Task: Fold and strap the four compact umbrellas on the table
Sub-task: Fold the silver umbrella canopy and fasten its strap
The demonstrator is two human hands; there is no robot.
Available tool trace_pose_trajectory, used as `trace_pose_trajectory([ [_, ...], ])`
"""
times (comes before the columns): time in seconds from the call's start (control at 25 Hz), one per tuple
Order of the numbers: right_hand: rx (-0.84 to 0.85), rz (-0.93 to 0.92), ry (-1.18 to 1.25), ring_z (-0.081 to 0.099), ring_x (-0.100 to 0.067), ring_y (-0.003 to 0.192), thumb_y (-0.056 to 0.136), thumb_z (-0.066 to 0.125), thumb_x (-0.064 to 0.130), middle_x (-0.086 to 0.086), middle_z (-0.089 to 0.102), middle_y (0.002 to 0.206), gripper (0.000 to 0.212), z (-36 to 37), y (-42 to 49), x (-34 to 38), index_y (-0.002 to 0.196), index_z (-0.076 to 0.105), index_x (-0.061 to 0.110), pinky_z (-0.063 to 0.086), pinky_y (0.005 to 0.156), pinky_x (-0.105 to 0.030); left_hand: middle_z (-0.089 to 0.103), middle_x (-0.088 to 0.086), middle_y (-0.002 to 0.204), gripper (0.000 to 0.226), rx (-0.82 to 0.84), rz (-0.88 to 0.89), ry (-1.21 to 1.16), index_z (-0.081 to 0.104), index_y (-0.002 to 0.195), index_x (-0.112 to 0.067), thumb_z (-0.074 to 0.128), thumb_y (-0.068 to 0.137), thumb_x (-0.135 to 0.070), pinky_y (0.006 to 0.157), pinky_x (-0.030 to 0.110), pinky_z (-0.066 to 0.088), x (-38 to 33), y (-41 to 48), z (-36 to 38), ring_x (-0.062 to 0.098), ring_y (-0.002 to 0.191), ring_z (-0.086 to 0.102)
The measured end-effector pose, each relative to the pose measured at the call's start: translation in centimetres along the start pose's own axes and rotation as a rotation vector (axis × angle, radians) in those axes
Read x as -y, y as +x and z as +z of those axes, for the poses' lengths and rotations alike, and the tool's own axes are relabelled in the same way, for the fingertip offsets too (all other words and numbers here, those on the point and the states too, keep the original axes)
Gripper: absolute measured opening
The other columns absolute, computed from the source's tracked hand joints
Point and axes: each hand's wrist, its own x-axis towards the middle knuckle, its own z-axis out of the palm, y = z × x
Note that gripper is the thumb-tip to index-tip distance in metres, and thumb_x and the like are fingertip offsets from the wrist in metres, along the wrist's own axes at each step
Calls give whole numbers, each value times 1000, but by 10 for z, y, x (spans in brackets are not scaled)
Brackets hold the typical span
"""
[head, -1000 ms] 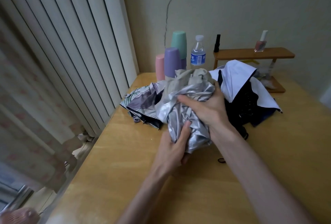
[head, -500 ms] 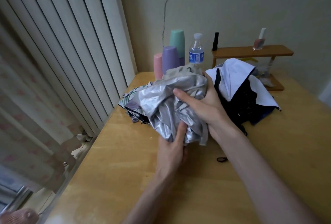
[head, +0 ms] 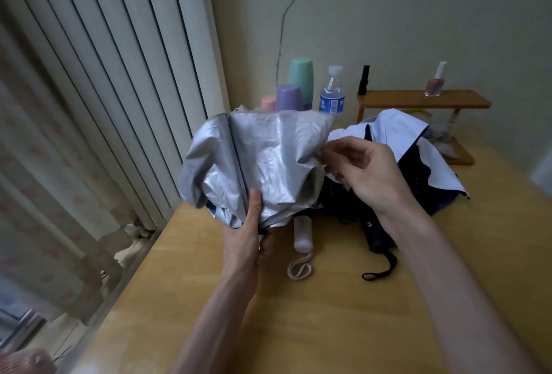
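**Silver umbrella up, both hands on it**

Head view: I hold the silver umbrella (head: 268, 158) above the worktop (head: 328, 323), its canopy loose and crumpled. My left hand (head: 248, 239) grips its bunched base at 6 o'clock, thumb laid up the fabric. My right hand (head: 367, 170) pinches the canopy's edge at 3 o'clock. A white-and-navy umbrella (head: 400, 131) lies unfolded beyond that hand, and a white handle (head: 303, 234) rests on the worktop at 5 o'clock.

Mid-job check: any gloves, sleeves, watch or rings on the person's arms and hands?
No. The left hand and right hand are bare, no gloves. The left forearm and right forearm are uncovered to the frame edge, so no sleeve shows. No watch, bracelet or ring is visible.
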Motion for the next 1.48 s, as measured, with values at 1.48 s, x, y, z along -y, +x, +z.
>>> trace_pose_trajectory([
  [1.48, -4, 271, 179, 79, -17, 96, 83, 85, 21, -6, 81, 110, 48, -33, 3, -9, 127, 67, 17, 64, 76, -29, 80, -6, 98, 41, -154, 181, -73, 72, 117, -11, 87, 85, -32, 55, 28, 59, 9, 25, -4, 9, 79, 75],
])
